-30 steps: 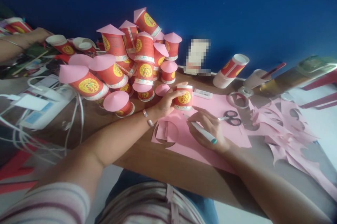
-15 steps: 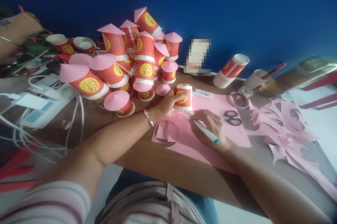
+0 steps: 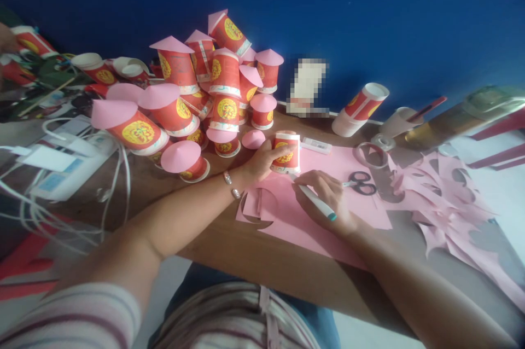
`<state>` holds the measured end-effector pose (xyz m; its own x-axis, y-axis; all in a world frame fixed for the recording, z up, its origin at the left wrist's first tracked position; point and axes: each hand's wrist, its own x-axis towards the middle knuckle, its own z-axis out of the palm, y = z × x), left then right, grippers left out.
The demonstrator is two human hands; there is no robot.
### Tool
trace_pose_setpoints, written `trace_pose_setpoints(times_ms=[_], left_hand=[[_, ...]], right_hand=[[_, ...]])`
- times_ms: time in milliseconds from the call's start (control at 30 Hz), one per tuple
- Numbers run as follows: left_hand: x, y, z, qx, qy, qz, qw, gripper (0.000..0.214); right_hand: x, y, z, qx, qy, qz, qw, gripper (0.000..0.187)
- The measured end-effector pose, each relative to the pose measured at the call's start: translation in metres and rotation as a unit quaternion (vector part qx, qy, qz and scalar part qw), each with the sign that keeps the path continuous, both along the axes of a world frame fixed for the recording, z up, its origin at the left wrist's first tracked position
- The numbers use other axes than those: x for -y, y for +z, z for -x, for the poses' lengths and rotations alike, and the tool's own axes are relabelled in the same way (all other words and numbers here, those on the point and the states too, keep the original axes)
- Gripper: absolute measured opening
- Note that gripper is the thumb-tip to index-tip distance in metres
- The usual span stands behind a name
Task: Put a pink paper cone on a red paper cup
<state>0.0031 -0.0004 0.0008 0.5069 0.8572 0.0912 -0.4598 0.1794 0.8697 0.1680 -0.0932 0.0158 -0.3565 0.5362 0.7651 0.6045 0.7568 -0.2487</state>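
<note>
My left hand [image 3: 262, 162] is closed around a red paper cup [image 3: 288, 153] with a yellow round emblem, held above pink paper [image 3: 295, 223]. Between the fingers of my right hand [image 3: 322, 193] is a white marker with a green end [image 3: 318, 203]. The marker's front end lies close to the cup's lower rim; whether it touches cannot be made out. Black-handled scissors [image 3: 361, 184] rest on the pink paper just right of my right hand. A loose pink paper cone [image 3: 253, 139] sits left of the cup.
Many red cups with pink cone tops [image 3: 174, 64] are piled on the left. Further left are a white power strip [image 3: 61, 168] with cables and part of another person's hand [image 3: 5, 40]. Pink scraps [image 3: 447, 212], a tape roll [image 3: 371, 156] and a gold bottle [image 3: 451, 119] are at right.
My right hand and the marker have shifted slightly left, towards the cup. The other person's hand has drawn back to the left edge, uncovering a red cup there.
</note>
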Motion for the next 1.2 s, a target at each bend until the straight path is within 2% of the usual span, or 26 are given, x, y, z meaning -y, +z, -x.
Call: trace_pose_setpoints(times_ms=[433,733,933,1067,1200], left_hand=[[-0.001,0.000,0.001,-0.014,0.008,0.009,1.000,0.029],[-0.001,-0.001,0.002,-0.006,0.002,0.009,1.000,0.023],[0.001,0.006,0.003,0.000,0.004,0.009,1.000,0.026],[0.001,0.010,0.005,-0.009,0.018,0.032,0.999,0.035],[-0.002,0.004,0.007,-0.008,0.023,0.057,0.998,0.050]], right_hand=[[-0.001,0.000,-0.002,-0.002,-0.009,0.004,1.000,0.017],[0.000,-0.002,-0.002,0.007,-0.018,0.001,1.000,0.016],[0.001,0.002,-0.003,-0.004,0.001,0.000,1.000,0.020],[0.002,0.008,-0.002,-0.008,0.010,0.003,1.000,0.020],[0.002,0.009,0.001,-0.015,0.043,0.023,0.999,0.021]])
